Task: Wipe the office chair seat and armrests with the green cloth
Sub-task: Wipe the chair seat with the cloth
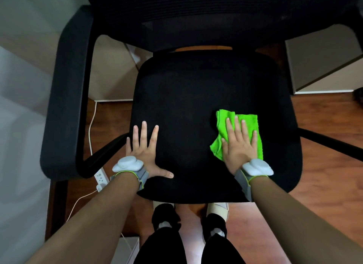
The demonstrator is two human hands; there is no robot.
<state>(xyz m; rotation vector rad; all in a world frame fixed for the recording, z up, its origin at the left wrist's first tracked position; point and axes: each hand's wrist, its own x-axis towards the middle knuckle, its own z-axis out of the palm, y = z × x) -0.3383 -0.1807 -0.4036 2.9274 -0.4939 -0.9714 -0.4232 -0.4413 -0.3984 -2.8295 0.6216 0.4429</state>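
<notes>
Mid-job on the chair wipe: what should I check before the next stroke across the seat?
1. Right hand flat on the green cloth: ok.
2. Cloth lying on the seat, near its front right: ok.
3. Left hand flat on the seat, off the cloth: ok.
4. Seat surface beyond the cloth free of objects: ok.
5. Left armrest in view for later: ok.
6. Right armrest's condition: cannot tell, mostly out of frame.

seat (196,98): matt black woven fabric under both hands | green cloth (249,122): fuzzy terry-like textile beneath the right hand (238,145) | armrest (66,98): smooth dull black plastic, left of the left hand (142,149) | floor (324,165): glossy reddish wood, right of the right hand
</notes>
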